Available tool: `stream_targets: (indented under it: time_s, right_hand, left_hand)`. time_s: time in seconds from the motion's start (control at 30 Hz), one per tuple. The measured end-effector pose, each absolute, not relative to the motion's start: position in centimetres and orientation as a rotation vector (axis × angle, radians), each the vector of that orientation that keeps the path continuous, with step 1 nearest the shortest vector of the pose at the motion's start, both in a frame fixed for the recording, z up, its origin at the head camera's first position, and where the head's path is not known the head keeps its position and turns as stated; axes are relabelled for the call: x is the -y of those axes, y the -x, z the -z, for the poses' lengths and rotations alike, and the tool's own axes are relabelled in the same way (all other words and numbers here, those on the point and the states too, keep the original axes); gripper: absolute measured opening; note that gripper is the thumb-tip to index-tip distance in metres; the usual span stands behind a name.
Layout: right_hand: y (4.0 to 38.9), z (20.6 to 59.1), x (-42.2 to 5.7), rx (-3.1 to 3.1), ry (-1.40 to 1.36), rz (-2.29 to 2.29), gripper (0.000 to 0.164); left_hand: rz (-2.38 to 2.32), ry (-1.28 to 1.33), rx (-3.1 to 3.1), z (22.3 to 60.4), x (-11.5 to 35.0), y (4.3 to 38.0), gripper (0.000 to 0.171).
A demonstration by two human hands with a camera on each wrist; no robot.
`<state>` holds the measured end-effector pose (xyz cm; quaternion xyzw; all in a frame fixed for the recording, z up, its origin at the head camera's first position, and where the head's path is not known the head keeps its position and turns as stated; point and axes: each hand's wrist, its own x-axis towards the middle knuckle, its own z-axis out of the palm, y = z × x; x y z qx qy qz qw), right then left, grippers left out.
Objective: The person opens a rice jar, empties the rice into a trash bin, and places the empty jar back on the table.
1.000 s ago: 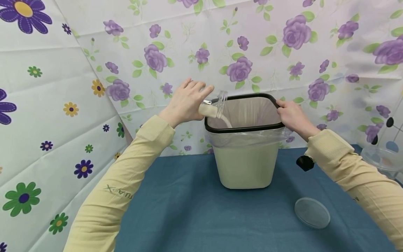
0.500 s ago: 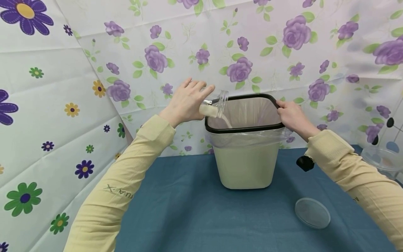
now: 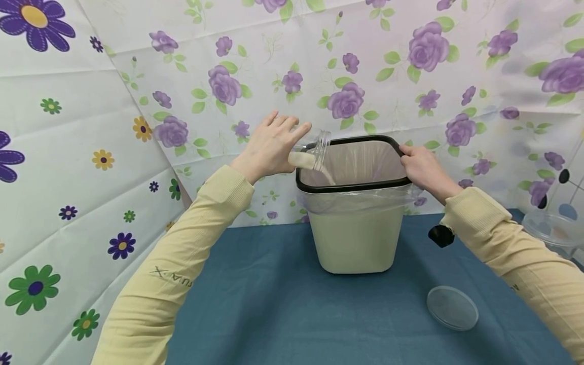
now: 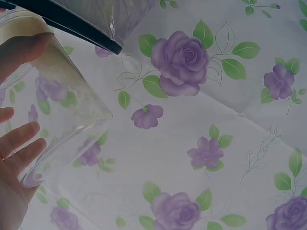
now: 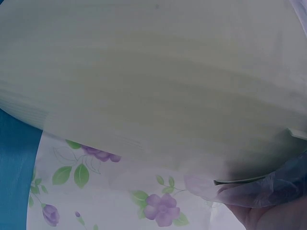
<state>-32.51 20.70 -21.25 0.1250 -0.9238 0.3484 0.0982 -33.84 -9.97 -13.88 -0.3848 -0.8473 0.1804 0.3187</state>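
Observation:
My left hand (image 3: 269,148) grips a clear plastic jar (image 3: 323,146) tipped on its side, mouth to the right. Pale, fine grains (image 3: 301,160) lie along its lower wall and stream over the lip into a cream waste bin (image 3: 358,238). In the left wrist view, fingers and thumb wrap round the jar (image 4: 84,96). A translucent liner (image 3: 365,158) covers the bin's inside and folds out under its black rim (image 3: 360,187). My right hand (image 3: 423,170) holds that rim at the right corner; the right wrist view shows mostly the bin's wall (image 5: 144,86). The bin's bottom is hidden.
A round clear lid (image 3: 452,307) lies on the blue tablecloth (image 3: 283,304), right of the bin. A black object (image 3: 441,236) shows beside the right sleeve. Another clear container (image 3: 552,228) is at the far right. Flowered sheets (image 3: 274,61) stand behind and left.
The stream of grains has become thinner, and slightly less lies near the jar's mouth. Both hands, the jar and the bin keep almost the same places.

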Motion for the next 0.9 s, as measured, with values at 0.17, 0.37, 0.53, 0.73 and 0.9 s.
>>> stream_targets:
  time_s: [0.17,0.37,0.53,0.73,0.9]
  right_hand:
    - [32.53,21.26,-20.65,2.729,-0.362,-1.036,0.047]
    - [32.57,21.23,-20.61,2.726,-0.362,-1.019,0.046]
    - [32.43,21.24,-20.68,2.734,-0.352,-1.018,0.046]
    - [32.37,21.22,-20.74,2.741,-0.344,-1.031,0.047]
    - [32.35,21.19,-20.72,2.740,-0.344,-1.026,0.047]
  left_hand:
    - [-0.466,1.025,2.216,13.89,9.93,33.86,0.079]
    - [-0.468,1.035,2.202,13.84,9.82,33.86,0.078]
    - [-0.485,1.031,2.206,13.72,9.72,33.72,0.080]
    - [-0.496,1.039,2.191,13.62,9.61,33.64,0.082]
    - [-0.515,1.038,2.194,13.65,9.47,33.67,0.083]
